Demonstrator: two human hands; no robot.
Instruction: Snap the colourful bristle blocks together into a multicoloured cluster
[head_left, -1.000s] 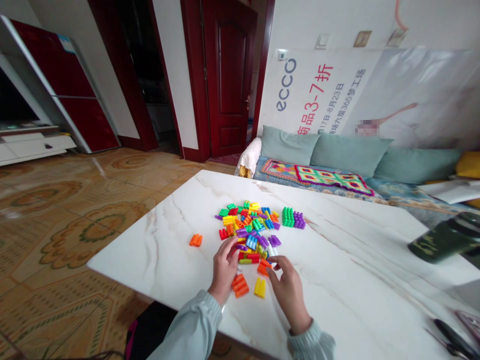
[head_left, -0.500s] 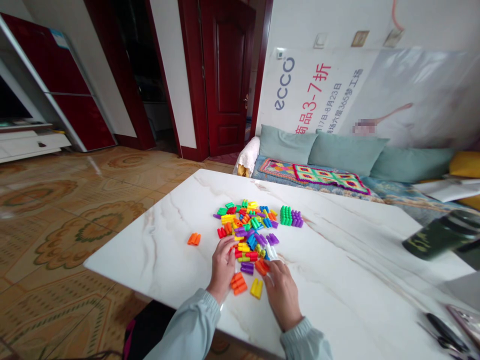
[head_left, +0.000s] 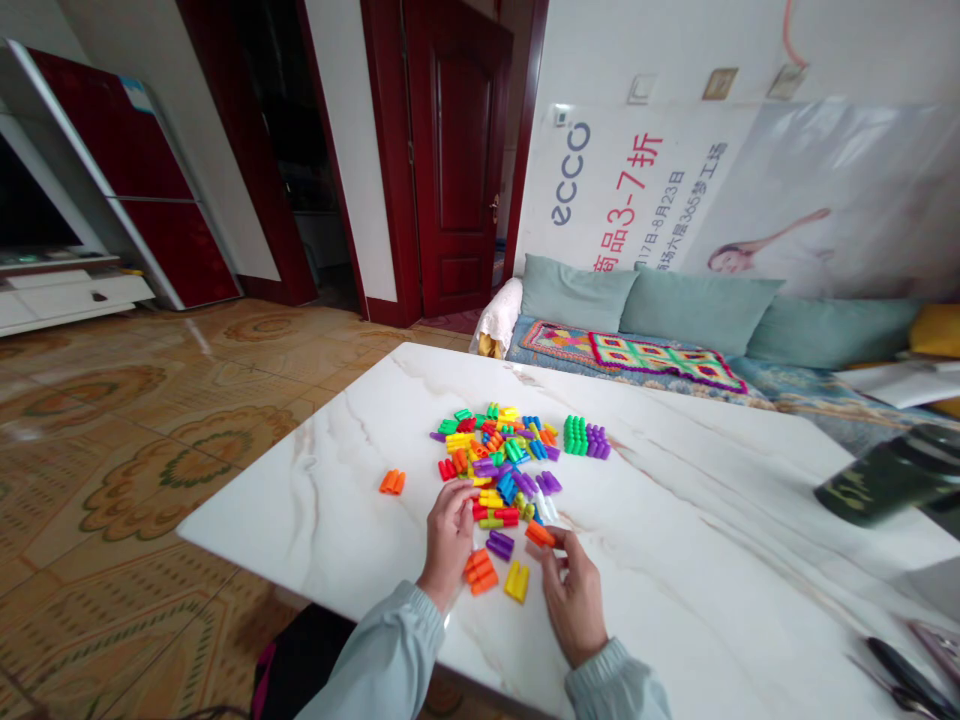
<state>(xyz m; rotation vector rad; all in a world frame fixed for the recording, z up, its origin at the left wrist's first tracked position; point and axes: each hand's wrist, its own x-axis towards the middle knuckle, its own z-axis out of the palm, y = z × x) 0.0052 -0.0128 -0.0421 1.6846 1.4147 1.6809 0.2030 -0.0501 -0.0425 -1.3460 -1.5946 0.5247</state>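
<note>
Orange block [head_left: 540, 534] pinched by right hand [head_left: 574, 600] (fingers closed)

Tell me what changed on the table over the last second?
The right hand pulled back from the pile of blocks with an orange block pinched in its fingertips. A purple block now lies beside the left hand, which stayed at the pile's edge. The lone orange piece kept its place.

The small bright-coloured plastic building blocks [head_left: 499, 455] look smooth and a little shiny. They lie on a white marble-patterned tabletop [head_left: 675, 520], polished and glossy. The grey sleeves [head_left: 390, 650] are of soft matt cloth.
</note>
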